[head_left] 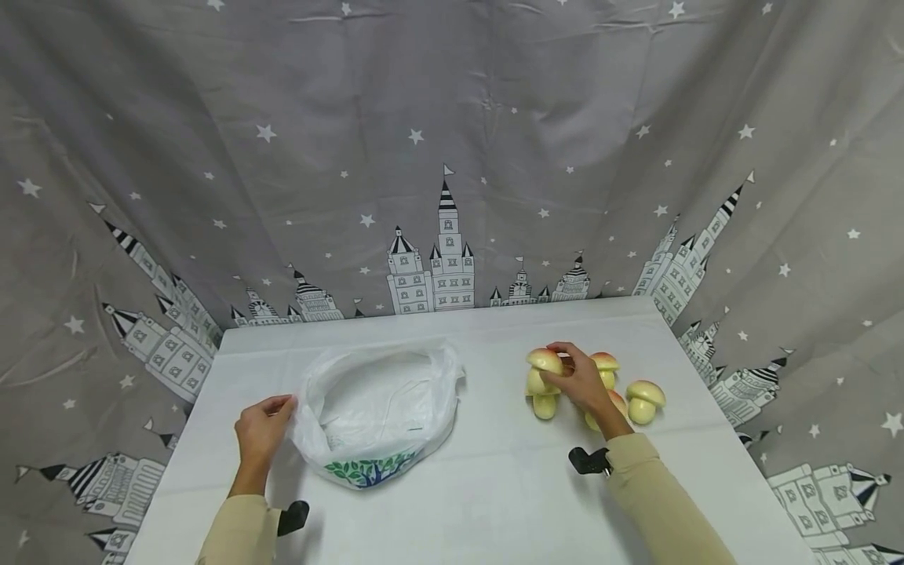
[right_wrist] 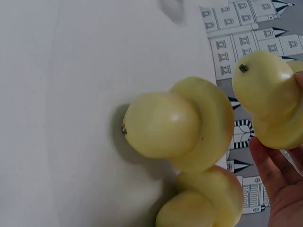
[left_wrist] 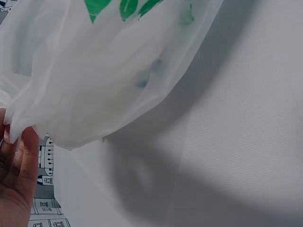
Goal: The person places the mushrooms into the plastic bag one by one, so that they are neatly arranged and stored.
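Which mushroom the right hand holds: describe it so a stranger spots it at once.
On the white table, in the head view, look right of the plastic bag to the yellow mushrooms. Yours is the held mushroom, gripped by the right hand. Its neighbours rest on the table; only this one is in a hand.

The bag (head_left: 441, 424) sits on the left half of the table (head_left: 504, 479), left hand (head_left: 261, 425) at its left rim. Well apart on the right, the right hand (head_left: 581, 383) has 1 mushroom (head_left: 545, 360) that, from the head view, overlaps mushroom 2 (head_left: 544, 406) on the table. Right of those: 1 mushroom at the back (head_left: 605, 362), 1 partly behind the wrist (head_left: 611, 428), 1 furthest right (head_left: 644, 400). Curtain (head_left: 452, 110) behind the table and along both sides.
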Demonstrator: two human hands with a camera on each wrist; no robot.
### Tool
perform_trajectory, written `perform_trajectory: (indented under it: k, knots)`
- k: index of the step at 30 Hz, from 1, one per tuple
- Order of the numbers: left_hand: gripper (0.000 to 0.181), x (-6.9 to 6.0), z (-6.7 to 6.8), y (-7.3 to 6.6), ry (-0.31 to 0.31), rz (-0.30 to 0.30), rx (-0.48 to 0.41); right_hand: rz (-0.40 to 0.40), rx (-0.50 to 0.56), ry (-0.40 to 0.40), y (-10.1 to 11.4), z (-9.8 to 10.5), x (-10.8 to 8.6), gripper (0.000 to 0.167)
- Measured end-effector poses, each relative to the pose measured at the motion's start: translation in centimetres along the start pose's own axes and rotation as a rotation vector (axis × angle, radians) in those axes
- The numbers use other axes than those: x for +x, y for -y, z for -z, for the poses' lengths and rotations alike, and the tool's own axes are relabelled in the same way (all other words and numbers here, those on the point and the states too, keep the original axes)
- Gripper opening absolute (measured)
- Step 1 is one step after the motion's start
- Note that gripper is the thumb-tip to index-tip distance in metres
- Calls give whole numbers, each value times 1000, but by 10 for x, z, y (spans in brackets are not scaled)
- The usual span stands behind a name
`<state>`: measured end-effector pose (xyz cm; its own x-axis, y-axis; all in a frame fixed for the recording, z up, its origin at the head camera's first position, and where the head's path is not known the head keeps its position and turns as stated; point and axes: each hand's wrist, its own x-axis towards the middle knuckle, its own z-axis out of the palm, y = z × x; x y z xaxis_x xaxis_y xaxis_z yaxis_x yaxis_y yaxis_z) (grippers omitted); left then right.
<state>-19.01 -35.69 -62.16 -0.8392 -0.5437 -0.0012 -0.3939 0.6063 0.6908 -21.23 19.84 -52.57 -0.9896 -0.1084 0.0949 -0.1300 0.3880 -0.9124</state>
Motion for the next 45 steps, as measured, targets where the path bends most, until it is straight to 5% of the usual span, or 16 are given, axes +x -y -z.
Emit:
perform_trajectory:
  k: [3,18,27,45]
  knots:
    - [48,5,-7,9,-5,11,-12,7,0,8,3,-6,4,51]
    - [51,9,-8,14,-4,-3,-27,17,53,89,22,-39,19,49]
    - [47,6,0,10,20,-22,-41,85,-27,112,31,-58,29,46]
    - [50,7,-7,12,13,-10,-28,106,-13,198,53,-106,42,44]
